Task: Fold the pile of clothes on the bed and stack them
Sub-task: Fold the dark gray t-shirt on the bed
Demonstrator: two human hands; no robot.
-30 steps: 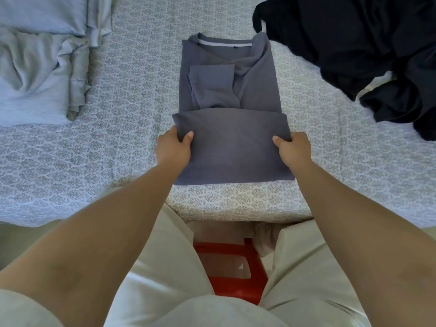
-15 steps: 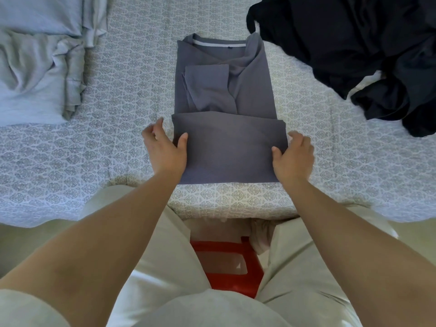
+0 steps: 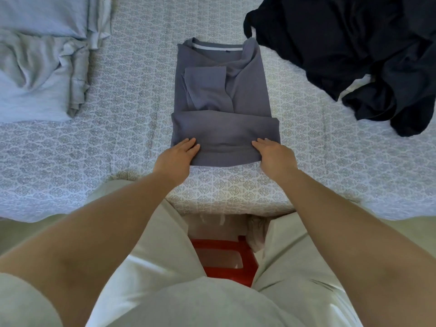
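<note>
No readable text, label, brand or number shows on anything here.

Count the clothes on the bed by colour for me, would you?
Blue-grey: 1, the half-folded shirt under both hands.
Pale grey: 1 heap of clothes at far left; separate pieces cannot be told.
Black: 1 crumpled pile at far right; pieces unclear.
Total: 3 colour groups.

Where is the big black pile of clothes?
In the head view, the black clothes pile lies crumpled at the far right of the bed, just right of the grey shirt.
</note>
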